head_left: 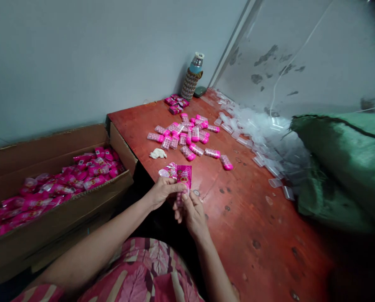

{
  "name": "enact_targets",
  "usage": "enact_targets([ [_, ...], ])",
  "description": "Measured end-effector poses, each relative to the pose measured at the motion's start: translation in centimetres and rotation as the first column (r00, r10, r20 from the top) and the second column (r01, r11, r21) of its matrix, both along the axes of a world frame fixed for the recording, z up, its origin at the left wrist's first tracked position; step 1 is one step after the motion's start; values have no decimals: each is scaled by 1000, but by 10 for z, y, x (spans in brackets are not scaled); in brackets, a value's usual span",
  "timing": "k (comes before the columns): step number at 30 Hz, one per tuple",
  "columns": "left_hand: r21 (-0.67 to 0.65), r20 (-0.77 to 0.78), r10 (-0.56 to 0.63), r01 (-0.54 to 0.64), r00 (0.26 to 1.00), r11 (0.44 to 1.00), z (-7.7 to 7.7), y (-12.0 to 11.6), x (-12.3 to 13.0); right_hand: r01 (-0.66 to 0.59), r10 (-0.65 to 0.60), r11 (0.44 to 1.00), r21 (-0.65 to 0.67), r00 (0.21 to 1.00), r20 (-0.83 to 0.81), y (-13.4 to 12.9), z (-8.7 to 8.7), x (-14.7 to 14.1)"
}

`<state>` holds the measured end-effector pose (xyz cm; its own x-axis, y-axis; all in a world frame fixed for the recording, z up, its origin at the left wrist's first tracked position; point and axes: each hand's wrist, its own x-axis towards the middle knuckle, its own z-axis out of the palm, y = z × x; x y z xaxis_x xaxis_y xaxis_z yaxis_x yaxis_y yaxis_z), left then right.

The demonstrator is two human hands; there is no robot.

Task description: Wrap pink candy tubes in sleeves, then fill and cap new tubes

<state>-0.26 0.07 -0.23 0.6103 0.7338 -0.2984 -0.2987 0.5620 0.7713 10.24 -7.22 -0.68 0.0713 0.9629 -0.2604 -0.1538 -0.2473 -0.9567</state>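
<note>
Two-hand grip: packet [184,174] could be torn or creased if its thin film is pulled unevenly between left hand [162,192] and right hand [193,213].
Beads [179,199]: could be spilled if the lower end is squeezed too hard; whether they are held in a tube or by the film alone cannot be told.
Wrap [171,169]: could be snagged or dropped, being lodged loosely beside the packet.
Tubes [212,153]: could be rolled or knocked off if the pile is brushed by a wrist; rounded sides are seen.
Left fingers: clamped on the packet, thumb laid across its face.
Right fingers: thumb and forefinger closed on the packet's lower end; the rest are curled beneath, partly hidden.
Packet place: held up at the near edge of the red table [237,218], between scrap [158,153] and lap.
Packet look: deep magenta, glossy, flat at the top, printed with a pale motif; lettering cannot be read.
Carton [80,205]: heaped with similar pink packs [96,170], left of the table.
</note>
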Motion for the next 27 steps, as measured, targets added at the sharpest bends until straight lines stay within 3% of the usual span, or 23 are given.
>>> enact_targets([
  [3, -4, -7, 51, -51, 999, 999, -4, -3, 2, 85, -87, 996, 26, 994, 64, 0, 0, -2],
  [7, -136, 20, 225, -220, 974, 966, -9, -5, 2, 75, -72, 995, 64, 996, -46, -4, 2, -4],
  [13, -191, 96, 151, -131, 984, 973, -8, -16, 5, 152, -142, 986, 74, 981, -131, -1, 0, 0],
  [16, -188, 137, 169, -142, 976, 972, -4, -23, 3, 162, -153, 985, 60, 979, -136, 5, -1, -1],
  [18, -181, 146, 246, -219, 958, 959, 2, -24, -6, 142, -134, 989, 53, 982, -130, 8, 0, -3],
  [20, -152, 158, 423, -402, 892, 903, 8, -21, -22, 130, -123, 990, 48, 984, -128, 8, 2, -2],
  [22, -55, 152, 603, -603, 783, 796, 10, -14, -38, 142, -136, 989, 38, 984, -119, 8, 2, 0],
  [24, 191, 69, 672, -671, 737, 716, 6, -4, -49, 163, -160, 986, 25, 983, -89, 8, 2, 3],
  [25, 369, -15, 666, -615, 746, 697, 2, 2, -52, 170, -168, 985, 19, 983, -70, 8, 2, 4],
  [27, 703, -229, 630, -322, 742, 634, -9, 14, -50, 168, -167, 986, 11, 985, -37, 8, 1, 5],
])
